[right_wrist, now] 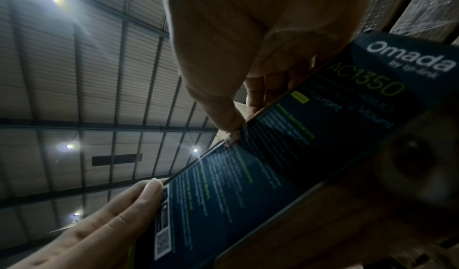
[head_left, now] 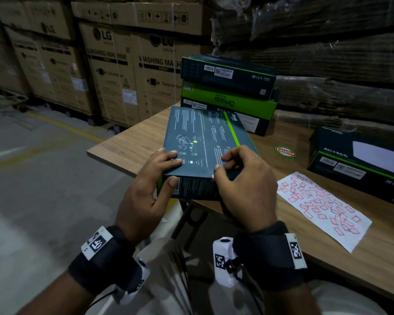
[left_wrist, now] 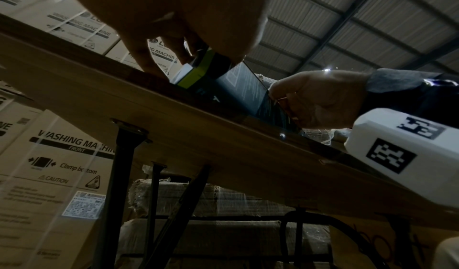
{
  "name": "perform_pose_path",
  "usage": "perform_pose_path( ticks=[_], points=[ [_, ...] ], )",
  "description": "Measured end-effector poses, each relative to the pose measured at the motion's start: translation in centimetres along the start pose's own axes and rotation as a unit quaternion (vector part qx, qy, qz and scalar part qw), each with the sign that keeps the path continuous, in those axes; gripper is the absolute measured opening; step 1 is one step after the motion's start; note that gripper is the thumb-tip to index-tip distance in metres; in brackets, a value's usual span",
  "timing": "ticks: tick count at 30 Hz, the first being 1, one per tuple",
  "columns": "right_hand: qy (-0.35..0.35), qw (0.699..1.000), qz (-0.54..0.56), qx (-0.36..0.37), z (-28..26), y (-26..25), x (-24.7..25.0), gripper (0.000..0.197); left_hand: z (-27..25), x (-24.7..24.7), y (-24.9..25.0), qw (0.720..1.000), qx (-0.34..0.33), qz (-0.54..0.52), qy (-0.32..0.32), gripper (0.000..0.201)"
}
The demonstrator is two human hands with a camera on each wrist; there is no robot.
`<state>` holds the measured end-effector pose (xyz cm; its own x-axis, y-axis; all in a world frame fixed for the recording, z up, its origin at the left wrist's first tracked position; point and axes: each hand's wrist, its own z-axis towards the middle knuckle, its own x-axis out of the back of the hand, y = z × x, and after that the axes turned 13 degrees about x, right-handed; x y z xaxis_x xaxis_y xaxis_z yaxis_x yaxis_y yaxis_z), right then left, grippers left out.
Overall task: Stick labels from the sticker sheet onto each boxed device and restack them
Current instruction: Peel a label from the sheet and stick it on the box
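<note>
Dark teal flat cardboard device box (head_left: 203,142), green stripe along one side: lies at the near edge of the wooden table (head_left: 127,144), near end overhanging.
Left hand (head_left: 146,192): fingers on the box top, thumb on its near end face, gripping the near left corner.
Right hand (head_left: 243,185): fingers curled, fingertips pressing a small label (right_wrist: 232,138) at the near top edge.
White sticker sheet with red-outlined labels (head_left: 323,208): flat on the table, right of the box.
Stack of matching boxes (head_left: 228,87): behind the held box.
Further matching box (head_left: 359,160): far right.
</note>
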<state>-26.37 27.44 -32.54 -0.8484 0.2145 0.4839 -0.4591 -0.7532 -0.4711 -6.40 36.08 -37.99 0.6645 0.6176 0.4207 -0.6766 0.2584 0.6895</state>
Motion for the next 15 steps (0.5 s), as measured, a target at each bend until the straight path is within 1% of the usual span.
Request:
perform_pose_path(
  ticks=[4, 8, 10, 15],
  points=[
    [-0.007, 1.000, 0.021, 0.003, -0.1, 0.3, 0.5, 0.013, 0.0, 0.0, -0.1, 1.000, 0.001, 0.003, -0.001, 0.037],
    [-0.030, 0.998, 0.052, -0.008, -0.1, 0.4, 1.4, 0.024, 0.1, -0.1, 0.1, 1.000, -0.001, 0.005, 0.004, 0.036],
    [-0.032, 0.998, 0.050, -0.010, 0.0, 0.2, 1.4, 0.025, 0.1, -0.1, 0.1, 1.000, -0.002, 0.006, 0.005, 0.035],
    [-0.021, 0.999, 0.041, -0.006, 0.0, 0.2, 1.0, 0.019, 0.1, 0.0, 0.0, 1.000, -0.002, 0.012, 0.001, 0.037]
  ],
)
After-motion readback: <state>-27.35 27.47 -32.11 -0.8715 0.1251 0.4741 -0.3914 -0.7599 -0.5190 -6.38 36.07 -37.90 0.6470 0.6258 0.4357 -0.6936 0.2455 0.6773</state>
